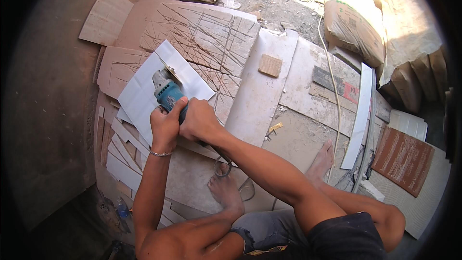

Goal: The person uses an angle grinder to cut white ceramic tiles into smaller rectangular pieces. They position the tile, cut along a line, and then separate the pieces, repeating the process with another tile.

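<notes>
Both my hands are wrapped round a teal angle grinder (169, 95) with a grey metal head. My left hand (164, 124) grips its body from the left, thumb on top. On the right side, my right hand (198, 118) closes round the rear of the body. The grinder's thin disc stands on edge over a white tile (140, 97), near the tile's upper part. Whether the disc touches the tile I cannot tell. Beneath the tile lies a board scored with many dark cut lines (202, 36). The grinder's dark cord (222, 153) trails down past my right wrist.
Cut tile strips (126, 172) lie at the left. A small tan square block (270, 65) rests on the boards. Further right are a pale cable (332, 70), a long white strip (358, 115) and a brown tile (403, 160). Sacks (353, 26) stand at the far right. My bare feet flank the work.
</notes>
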The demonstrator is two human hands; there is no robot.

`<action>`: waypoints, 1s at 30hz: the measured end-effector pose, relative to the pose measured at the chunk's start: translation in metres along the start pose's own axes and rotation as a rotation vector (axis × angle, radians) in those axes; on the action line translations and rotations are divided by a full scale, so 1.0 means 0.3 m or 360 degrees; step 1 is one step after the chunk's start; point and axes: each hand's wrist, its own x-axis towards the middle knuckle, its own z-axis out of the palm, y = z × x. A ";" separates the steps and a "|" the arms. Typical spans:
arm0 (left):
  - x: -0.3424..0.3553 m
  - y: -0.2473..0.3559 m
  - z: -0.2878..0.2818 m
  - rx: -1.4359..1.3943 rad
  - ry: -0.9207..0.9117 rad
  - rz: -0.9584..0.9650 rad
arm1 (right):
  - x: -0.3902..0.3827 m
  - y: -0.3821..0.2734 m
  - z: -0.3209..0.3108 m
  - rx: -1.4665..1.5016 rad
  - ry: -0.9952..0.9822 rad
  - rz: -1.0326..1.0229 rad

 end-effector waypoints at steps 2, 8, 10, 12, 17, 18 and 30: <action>-0.006 0.004 0.003 -0.0012 -0.0003 -0.0003 | -0.002 0.001 -0.003 -0.0002 -0.0013 0.0008; -0.003 -0.005 0.004 -0.0010 0.0006 -0.0009 | -0.007 0.003 -0.001 -0.0007 -0.0003 0.0017; -0.003 -0.004 0.005 -0.0008 0.0008 -0.0012 | -0.007 0.003 -0.002 -0.0004 -0.0010 0.0027; -0.009 0.004 0.009 -0.0008 0.0003 -0.0015 | -0.006 0.007 -0.001 -0.0005 -0.0008 0.0040; -0.008 -0.006 0.005 0.0003 0.0009 -0.0019 | -0.011 0.009 -0.003 0.0010 -0.0025 0.0030; -0.009 -0.008 0.005 0.0003 0.0012 -0.0016 | -0.012 0.009 -0.005 0.0018 -0.0031 0.0030; -0.018 -0.008 0.007 0.0024 0.0005 -0.0012 | -0.023 0.008 -0.005 -0.0003 -0.0023 0.0058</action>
